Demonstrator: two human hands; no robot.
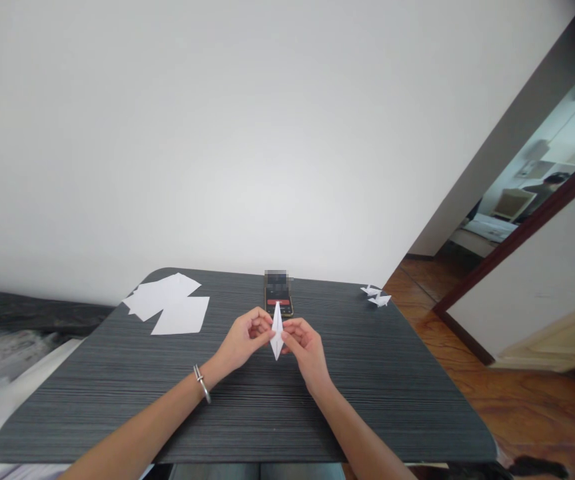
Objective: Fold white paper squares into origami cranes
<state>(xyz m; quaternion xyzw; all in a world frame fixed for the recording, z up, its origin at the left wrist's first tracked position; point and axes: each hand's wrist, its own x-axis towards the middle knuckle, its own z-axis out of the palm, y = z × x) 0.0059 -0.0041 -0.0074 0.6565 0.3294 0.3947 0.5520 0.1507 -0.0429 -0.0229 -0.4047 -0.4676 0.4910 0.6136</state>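
A white piece of folded paper (277, 337), shaped like a narrow diamond with a crease down its middle, is held upright between both hands. My left hand (247, 339) pinches its left edge with thumb and fingers; a silver bracelet circles that wrist. On the opposite edge, my right hand (307, 347) grips the paper the same way, fingers curled behind. Just beyond the paper's upper tip stands a phone (279, 293) with a lit screen, its lower part partly covered by the tip.
White paper sheets (180, 315) lie overlapping at the table's back left. Two small folded paper cranes (380, 301) rest near the back right corner of the dark table (367, 400). A white wall rises behind. Through a doorway at right, a person (542, 193) is visible.
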